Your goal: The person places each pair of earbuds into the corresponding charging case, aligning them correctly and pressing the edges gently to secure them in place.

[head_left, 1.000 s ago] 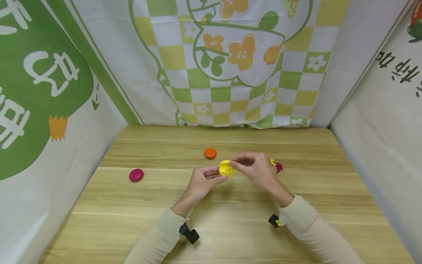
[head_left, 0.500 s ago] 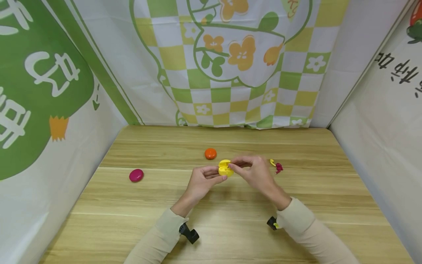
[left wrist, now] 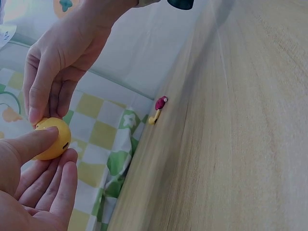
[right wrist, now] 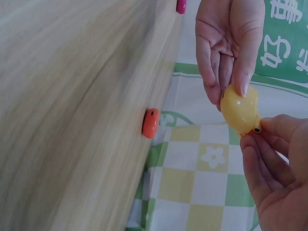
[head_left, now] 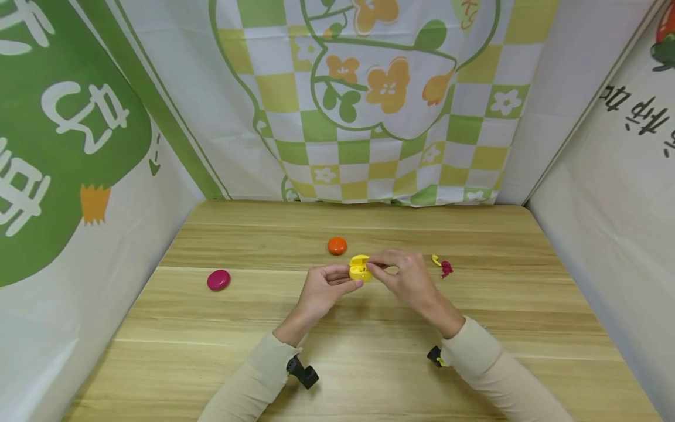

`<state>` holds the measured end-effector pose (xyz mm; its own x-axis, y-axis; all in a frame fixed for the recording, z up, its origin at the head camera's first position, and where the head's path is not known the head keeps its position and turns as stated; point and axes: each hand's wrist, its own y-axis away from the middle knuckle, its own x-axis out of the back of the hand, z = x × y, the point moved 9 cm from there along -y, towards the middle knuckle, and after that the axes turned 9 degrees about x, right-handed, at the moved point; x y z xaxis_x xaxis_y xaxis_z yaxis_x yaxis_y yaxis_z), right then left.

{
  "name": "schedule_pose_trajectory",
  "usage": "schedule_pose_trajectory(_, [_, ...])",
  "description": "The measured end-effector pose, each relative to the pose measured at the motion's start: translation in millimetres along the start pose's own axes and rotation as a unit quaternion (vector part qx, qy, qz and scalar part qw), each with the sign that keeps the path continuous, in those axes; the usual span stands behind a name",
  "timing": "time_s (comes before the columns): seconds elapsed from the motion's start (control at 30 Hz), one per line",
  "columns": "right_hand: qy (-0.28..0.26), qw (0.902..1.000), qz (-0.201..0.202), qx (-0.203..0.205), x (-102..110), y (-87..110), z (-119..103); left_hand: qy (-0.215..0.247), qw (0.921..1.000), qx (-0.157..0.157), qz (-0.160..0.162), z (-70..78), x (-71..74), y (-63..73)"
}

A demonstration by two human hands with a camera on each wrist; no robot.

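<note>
My left hand (head_left: 320, 291) holds a yellow earbud case (head_left: 360, 271) above the table, thumb on its near side and fingers behind. The case's lid is raised. At its opening, my right hand (head_left: 408, 278) pinches a yellow earbud (right wrist: 257, 126), which shows best in the right wrist view with a dark spot on it. How deep the earbud sits in the case is hidden by the fingers. From the left wrist view, the case's rounded underside (left wrist: 60, 144) faces the camera under my left thumb.
Beyond the right hand lie another yellow earbud (head_left: 436, 260) and magenta earbuds (head_left: 446, 268), close together. An orange case (head_left: 337, 245) rests behind the hands, a magenta case (head_left: 218, 280) at the left. Printed cloth (head_left: 369, 170) hangs along the table's back edge.
My right hand has shifted slightly left and its fingers have changed position at the case's opening. The left hand and the case have hardly moved.
</note>
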<state>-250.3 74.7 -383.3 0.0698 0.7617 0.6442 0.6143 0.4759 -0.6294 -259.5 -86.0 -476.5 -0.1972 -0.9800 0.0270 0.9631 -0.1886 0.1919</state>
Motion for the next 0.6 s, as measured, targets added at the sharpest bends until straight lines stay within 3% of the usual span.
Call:
schedule_pose_trajectory(0.4, [0.033, 0.9986, -0.020, 0.037, 3, -2.1, -3, 0.006, 1.0000, -0.003, -0.006, -2.2, -1.3, -0.8])
schedule_pose_trajectory(0.6, [0.023, 0.9985, -0.050, -0.002, 25, -12.5, 10, 0.003, 1.0000, -0.001, -0.004, -0.3, -2.4, -1.0])
